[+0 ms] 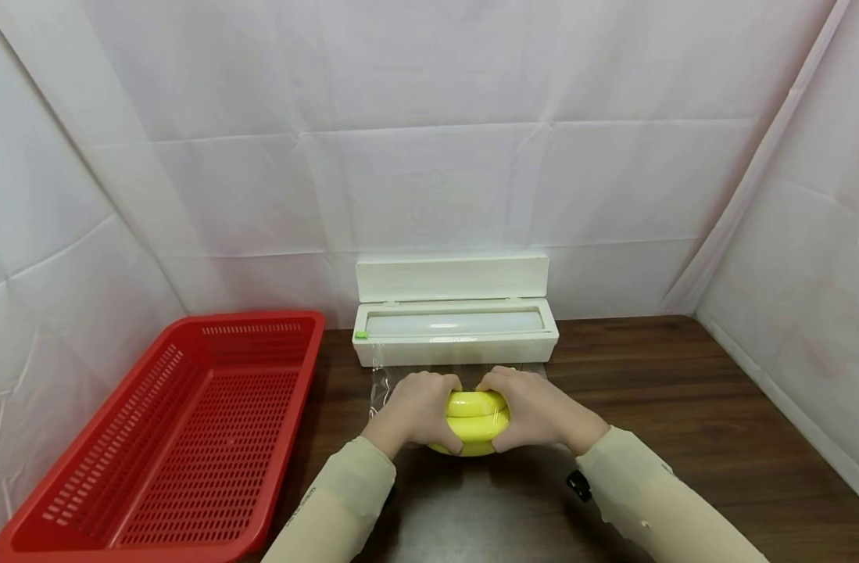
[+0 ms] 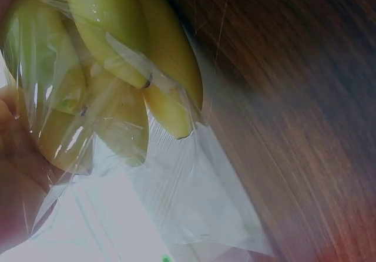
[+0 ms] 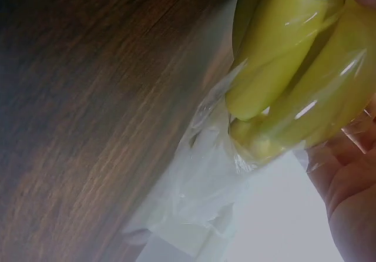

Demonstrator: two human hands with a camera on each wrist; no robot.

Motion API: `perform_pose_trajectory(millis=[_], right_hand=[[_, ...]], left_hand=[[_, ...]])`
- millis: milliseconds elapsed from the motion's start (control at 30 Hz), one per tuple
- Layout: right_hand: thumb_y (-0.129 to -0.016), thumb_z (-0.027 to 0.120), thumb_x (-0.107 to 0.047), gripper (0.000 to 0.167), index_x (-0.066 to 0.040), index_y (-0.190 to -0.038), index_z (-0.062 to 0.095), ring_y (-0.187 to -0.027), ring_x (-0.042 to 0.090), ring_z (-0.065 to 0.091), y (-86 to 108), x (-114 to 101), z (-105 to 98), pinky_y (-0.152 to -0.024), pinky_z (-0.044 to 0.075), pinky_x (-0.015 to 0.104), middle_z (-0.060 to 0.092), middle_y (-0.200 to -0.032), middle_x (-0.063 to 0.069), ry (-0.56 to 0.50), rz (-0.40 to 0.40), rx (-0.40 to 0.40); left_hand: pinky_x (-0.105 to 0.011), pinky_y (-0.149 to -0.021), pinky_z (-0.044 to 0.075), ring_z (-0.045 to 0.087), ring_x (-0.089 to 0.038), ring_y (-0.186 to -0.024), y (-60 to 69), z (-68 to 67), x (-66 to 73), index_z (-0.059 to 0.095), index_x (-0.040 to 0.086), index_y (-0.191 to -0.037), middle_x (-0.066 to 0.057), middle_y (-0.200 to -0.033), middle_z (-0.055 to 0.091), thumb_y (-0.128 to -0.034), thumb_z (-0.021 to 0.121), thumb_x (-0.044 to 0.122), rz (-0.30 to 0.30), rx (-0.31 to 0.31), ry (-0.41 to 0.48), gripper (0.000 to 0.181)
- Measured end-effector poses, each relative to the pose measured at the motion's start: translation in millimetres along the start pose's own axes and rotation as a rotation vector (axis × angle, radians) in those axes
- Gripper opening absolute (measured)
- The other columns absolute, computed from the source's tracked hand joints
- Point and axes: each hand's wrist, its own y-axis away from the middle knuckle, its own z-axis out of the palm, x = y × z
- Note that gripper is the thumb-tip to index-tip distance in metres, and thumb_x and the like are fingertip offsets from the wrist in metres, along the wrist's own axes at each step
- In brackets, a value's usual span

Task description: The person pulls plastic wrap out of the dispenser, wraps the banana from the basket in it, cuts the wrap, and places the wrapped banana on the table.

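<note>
A bunch of yellow bananas (image 1: 477, 426) is held between both hands above the wooden table, in front of the white wrap box. The left hand (image 1: 418, 407) grips its left end, the right hand (image 1: 535, 408) its right end, with curled fingers and thumbs toward the near side. Clear plastic film (image 1: 380, 387) runs from the box to the bananas. Both wrist views show the film lying over the bananas (image 2: 111, 56) and bananas (image 3: 294, 68), creased and gathered past their tips. The far fingers are partly hidden in the head view.
The white wrap box (image 1: 457, 352) stands with its lid up at the back, a roll inside and a green piece at its left end. A red plastic basket (image 1: 298, 407) sits on the left. White sheets (image 1: 429, 188) enclose the dark wooden table (image 1: 654, 391).
</note>
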Motion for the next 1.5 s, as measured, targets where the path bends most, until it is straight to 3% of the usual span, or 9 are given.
perform_pose_trajectory(millis=[533, 1500], right_hand=[[-0.052, 0.076, -0.027, 0.046, -0.029, -0.096, 0.061, -0.066, 0.003, 0.049, 3.5, 3.0, 2.5, -0.058, 0.043, 0.020, 0.055, -0.078, -0.018, -0.101, -0.015, -0.030], [-0.054, 0.073, -0.027, 0.041, -0.029, -0.095, 0.064, -0.062, 0.003, 0.050, 1.8, 7.4, -4.0, -0.055, 0.046, 0.022, 0.060, -0.074, -0.013, -0.283, -0.001, -0.197]], left_hand=[[-0.021, -0.056, 0.042, 0.050, -0.008, -0.063, 1.7, -1.7, -1.1, 0.063, 0.017, -0.097, 0.011, -0.074, 0.055, -0.0491, 0.083, 0.041, -0.014, -0.100, 0.139, 0.057], [-0.021, -0.058, 0.045, 0.051, -0.006, -0.063, -0.5, -7.5, -4.3, 0.063, 0.019, -0.087, 0.009, -0.075, 0.059, -0.0535, 0.083, 0.035, -0.023, -0.283, 0.349, 0.042]])
